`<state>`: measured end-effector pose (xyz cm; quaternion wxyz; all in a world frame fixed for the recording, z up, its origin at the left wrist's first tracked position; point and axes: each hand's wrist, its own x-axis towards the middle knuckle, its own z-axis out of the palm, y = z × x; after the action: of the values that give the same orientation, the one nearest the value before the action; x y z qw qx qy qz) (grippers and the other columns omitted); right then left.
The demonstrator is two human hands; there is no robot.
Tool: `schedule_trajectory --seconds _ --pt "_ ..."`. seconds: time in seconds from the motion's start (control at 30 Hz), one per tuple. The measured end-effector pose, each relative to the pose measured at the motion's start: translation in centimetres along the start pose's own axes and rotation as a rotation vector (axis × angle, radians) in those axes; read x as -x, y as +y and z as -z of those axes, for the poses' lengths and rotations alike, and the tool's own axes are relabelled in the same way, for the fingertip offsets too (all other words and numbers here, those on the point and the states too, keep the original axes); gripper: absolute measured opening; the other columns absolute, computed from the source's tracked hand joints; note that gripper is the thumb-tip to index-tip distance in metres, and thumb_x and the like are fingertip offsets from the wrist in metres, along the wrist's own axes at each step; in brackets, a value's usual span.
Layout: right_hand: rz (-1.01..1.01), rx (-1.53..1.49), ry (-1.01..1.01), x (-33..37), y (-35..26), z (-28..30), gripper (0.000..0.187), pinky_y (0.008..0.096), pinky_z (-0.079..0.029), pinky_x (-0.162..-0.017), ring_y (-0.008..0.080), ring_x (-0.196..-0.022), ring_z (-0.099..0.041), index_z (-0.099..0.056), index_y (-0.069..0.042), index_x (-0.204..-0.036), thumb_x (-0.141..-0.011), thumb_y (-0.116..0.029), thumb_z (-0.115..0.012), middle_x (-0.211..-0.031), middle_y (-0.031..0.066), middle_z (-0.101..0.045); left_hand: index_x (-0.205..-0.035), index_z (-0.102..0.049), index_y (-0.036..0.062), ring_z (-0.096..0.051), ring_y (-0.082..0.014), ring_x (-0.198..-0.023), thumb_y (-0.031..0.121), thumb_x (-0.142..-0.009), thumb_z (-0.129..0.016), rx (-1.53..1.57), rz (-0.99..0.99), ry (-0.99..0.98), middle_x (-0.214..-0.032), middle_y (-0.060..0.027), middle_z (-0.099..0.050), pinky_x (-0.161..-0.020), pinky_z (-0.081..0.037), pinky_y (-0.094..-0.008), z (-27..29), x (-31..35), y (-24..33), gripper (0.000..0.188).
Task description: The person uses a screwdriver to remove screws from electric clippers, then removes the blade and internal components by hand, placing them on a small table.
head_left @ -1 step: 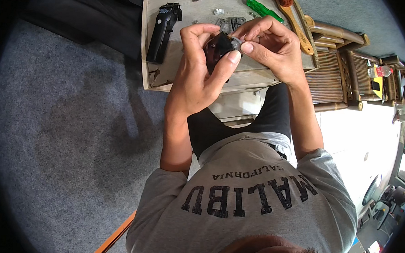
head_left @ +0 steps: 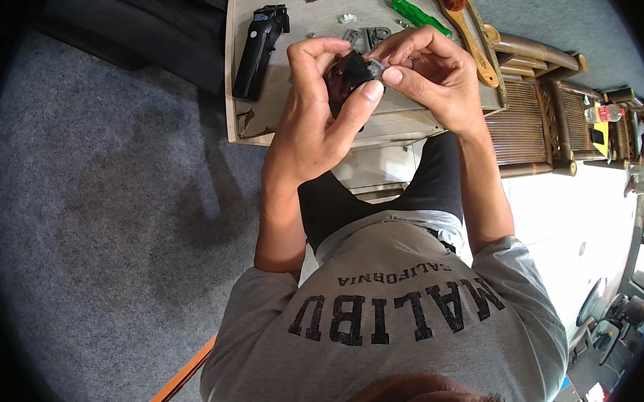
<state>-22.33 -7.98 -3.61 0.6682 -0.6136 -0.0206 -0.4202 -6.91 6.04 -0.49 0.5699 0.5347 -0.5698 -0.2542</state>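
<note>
A dark, glossy, rounded device (head_left: 347, 75) with a blocky black end lies in the left hand (head_left: 308, 124), above the near part of a pale wood-grained table (head_left: 302, 18). At its right side is a small greyish piece (head_left: 376, 68), whose exact shape is too small to tell. Left of the hands lies a smooth, long black clipper (head_left: 257, 56); just beyond them are flat dark parts (head_left: 376, 36) and a crumpled-looking white bit (head_left: 347, 18). Farther out lies a screwdriver (head_left: 421, 17) with a ridged green handle, and to the right of it a brush (head_left: 470, 41) with reddish bristles and a varnished wooden handle. The left hand wraps the device, thumb laid along its near side; the right hand (head_left: 448, 87), wrist bent inward, pinches the greyish piece between thumb and fingertips. The hands are close together.
</note>
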Motion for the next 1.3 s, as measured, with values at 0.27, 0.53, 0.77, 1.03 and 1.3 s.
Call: schedule_trajectory --seconds 0.27,0.53,0.77,1.03,1.3 --pt "-0.004 -0.014 0.001 0.06 0.13 0.05 0.02 0.0347 -0.062 -0.099 0.0193 -0.111 -0.072 -0.069 0.001 -0.108 -0.092 0.004 -0.081 -0.111 0.012 -0.075 -0.134 -0.036 -0.005 -0.057 -0.0153 -0.09 0.02 -0.105 -0.067 0.058 -0.006 -0.005 -0.107 -0.0157 -0.059 -0.082 -0.049 -0.0333 -0.1 -0.07 -0.07 0.05" --pt "-0.014 -0.034 -0.012 0.17 0.05 0.13 0.022 0.0339 -0.062 -0.098 0.0188 -0.11 -0.073 -0.07 0.002 -0.111 -0.092 0.005 -0.081 -0.113 0.0121 -0.074 -0.133 -0.036 -0.0044 -0.055 -0.0137 -0.088 0.02 -0.105 -0.066 0.08 0.008 -0.02 -0.103 -0.0136 -0.058 -0.081 -0.048 -0.0327 0.0 -0.14 0.0 0.048" --pt "0.012 -0.032 -0.009 0.22 0.26 0.18 0.024 0.0342 -0.063 -0.098 0.0187 -0.108 -0.073 -0.071 0.004 -0.114 -0.092 0.007 -0.08 -0.113 0.0126 -0.074 -0.133 -0.036 -0.0034 -0.054 -0.0141 -0.088 0.021 -0.106 -0.066 0.096 0.067 -0.04 -0.103 -0.0134 -0.058 -0.081 -0.047 -0.033 0.03 -0.16 0.54 0.047" --pt "0.01 -0.014 0.006 0.12 0.34 0.11 0.023 0.0344 -0.063 -0.098 0.019 -0.108 -0.073 -0.071 0.004 -0.113 -0.091 0.007 -0.08 -0.113 0.0126 -0.074 -0.133 -0.035 -0.0029 -0.053 -0.0131 -0.087 0.02 -0.106 -0.065 0.069 0.02 -0.027 -0.101 -0.0123 -0.058 -0.079 -0.046 -0.0325 -0.03 -0.26 -0.05 0.047" --pt "0.038 0.01 0.002 0.1 0.46 0.27 0.024 0.0357 -0.061 -0.101 0.0196 -0.111 -0.072 -0.072 0.004 -0.113 -0.091 0.009 -0.079 -0.114 0.0122 -0.072 -0.133 -0.034 -0.003 -0.053 -0.0127 -0.084 0.019 -0.106 -0.065 0.098 0.023 -0.023 -0.1 -0.0122 -0.057 -0.078 -0.045 -0.0315 -0.08 -0.24 -0.11 0.047"
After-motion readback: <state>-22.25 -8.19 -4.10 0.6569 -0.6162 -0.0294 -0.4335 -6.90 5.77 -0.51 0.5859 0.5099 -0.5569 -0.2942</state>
